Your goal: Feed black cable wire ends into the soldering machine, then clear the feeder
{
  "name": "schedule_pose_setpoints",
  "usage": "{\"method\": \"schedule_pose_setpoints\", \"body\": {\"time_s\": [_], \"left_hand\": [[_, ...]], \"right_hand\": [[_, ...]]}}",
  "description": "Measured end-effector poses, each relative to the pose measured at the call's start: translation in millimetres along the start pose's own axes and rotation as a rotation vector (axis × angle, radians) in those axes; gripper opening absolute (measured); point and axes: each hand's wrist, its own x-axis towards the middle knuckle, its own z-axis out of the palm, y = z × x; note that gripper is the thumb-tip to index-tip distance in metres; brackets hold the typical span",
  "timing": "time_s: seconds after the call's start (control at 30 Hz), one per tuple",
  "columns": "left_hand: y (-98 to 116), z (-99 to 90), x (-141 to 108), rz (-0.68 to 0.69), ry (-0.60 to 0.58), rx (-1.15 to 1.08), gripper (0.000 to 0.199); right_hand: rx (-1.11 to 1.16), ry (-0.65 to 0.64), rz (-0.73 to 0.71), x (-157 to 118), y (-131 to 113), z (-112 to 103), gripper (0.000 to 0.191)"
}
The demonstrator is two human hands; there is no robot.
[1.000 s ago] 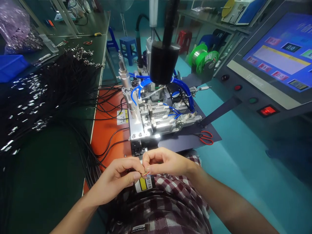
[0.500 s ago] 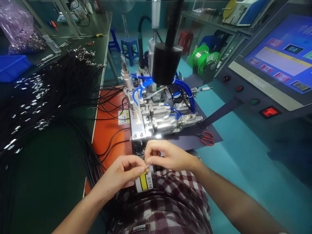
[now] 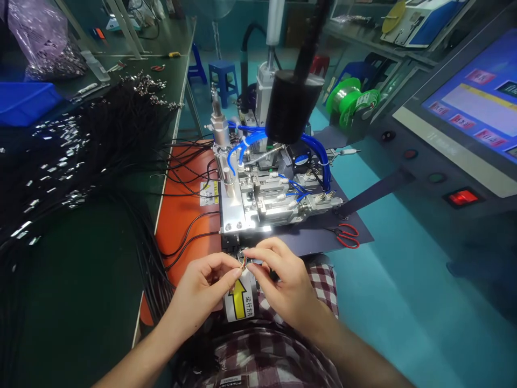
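Observation:
Thin coloured wires [image 3: 244,262] show between my fingertips, just in front of the metal machine [image 3: 278,199]. My left hand [image 3: 208,285] pinches them between thumb and forefinger from the left. From the right, my right hand [image 3: 283,272] has its thumb and forefinger at the wires' upper ends, a small gap between the tips; whether it grips a wire is too small to tell. Under the wires is a white label with a yellow arrow [image 3: 239,302].
Black cables with shiny ends [image 3: 89,140] are heaped on the dark table at left, near a blue bin [image 3: 26,102]. Red-handled scissors [image 3: 347,235] lie right of the machine. A control panel [image 3: 464,134] and solder spool [image 3: 351,102] stand at right.
My right hand has turned, with its fingers now more extended and pointing up-left at the wires. My left hand keeps its pinch. The view has shifted slightly, moving the machine rightward.

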Motion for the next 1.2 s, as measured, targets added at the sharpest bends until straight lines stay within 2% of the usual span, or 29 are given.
{"method": "schedule_pose_setpoints", "body": {"time_s": [0.17,0.37,0.5,0.67,0.73,0.9,1.03,1.2], "left_hand": [[0,1.1,0,-0.001,0.026,0.034,0.024],[0,4.2,1,0.057,0.080,0.081,0.022],[-2,6.0,0,0.041,0.130,0.061,0.023],[-5,5.3,-1,0.017,0.166,0.023,0.024],[-6,4.8,-1,0.015,0.169,0.007,0.023],[-5,6.0,-1,0.045,0.162,0.050,0.022],[-4,7.0,-3,0.092,0.167,0.078,0.019],[-8,3.0,-5,0.052,0.139,0.003,0.021]], "right_hand": [[-0.138,0.019,-0.121,-3,8,2,0.026],[-0.111,0.053,-0.128,-8,10,4,0.025],[-0.123,0.101,-0.105,-11,13,7,0.027],[-0.066,0.066,-0.110,-17,14,10,0.031],[0.016,0.071,-0.046,-17,12,11,0.026],[0.225,0.139,0.220,-6,5,14,0.011],[0.349,0.080,0.348,4,3,15,0.004],[0.678,-0.013,0.535,4,2,18,0.013]]}}
